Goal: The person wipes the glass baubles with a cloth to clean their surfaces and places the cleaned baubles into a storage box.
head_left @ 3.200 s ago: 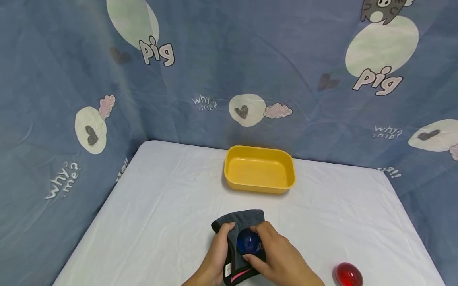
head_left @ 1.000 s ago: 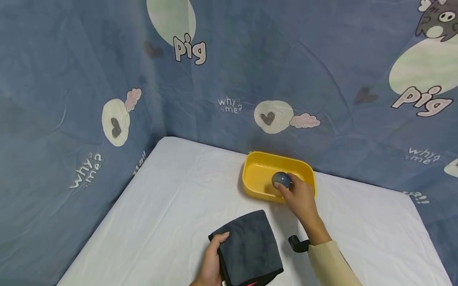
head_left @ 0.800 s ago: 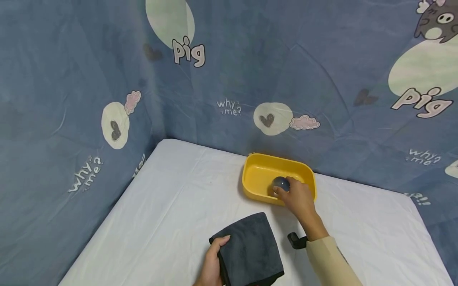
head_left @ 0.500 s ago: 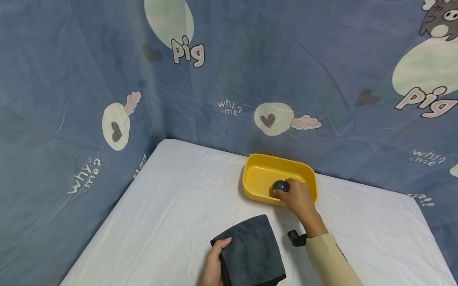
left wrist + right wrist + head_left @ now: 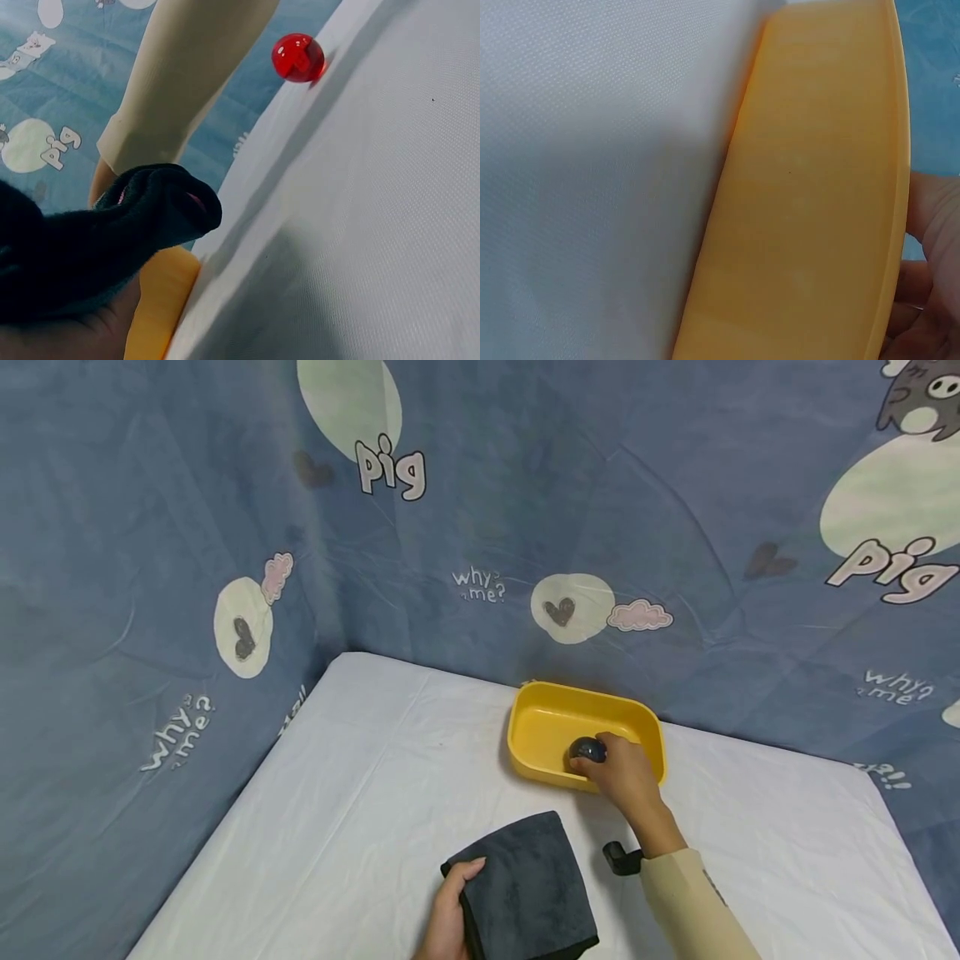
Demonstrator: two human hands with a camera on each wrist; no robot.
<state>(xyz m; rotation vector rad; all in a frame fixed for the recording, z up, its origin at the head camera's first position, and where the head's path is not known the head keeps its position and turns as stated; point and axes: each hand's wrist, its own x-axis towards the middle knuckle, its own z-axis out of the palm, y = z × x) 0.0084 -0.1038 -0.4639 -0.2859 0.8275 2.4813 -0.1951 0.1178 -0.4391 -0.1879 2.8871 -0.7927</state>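
Observation:
In the head view, my right hand reaches over the near rim of a yellow plastic tray and holds a dark blue glass ball low inside it. Thumb and fingers sit on opposite sides of the ball; whether it touches the tray floor I cannot tell. My left hand grips a folded dark grey cloth by its left edge, thumb on top. The right wrist view has the tray's outer wall, which hides the ball and part of my right hand.
A red glass ball lies on the white-covered table in the left wrist view. A black curved piece sticks out at my right wrist. Blue printed fabric hangs behind and left of the table.
My right hand has carried the blue ball from the cloth forward into the tray and lowered it; it is almost still over the last half second. My left hand keeps the cloth.

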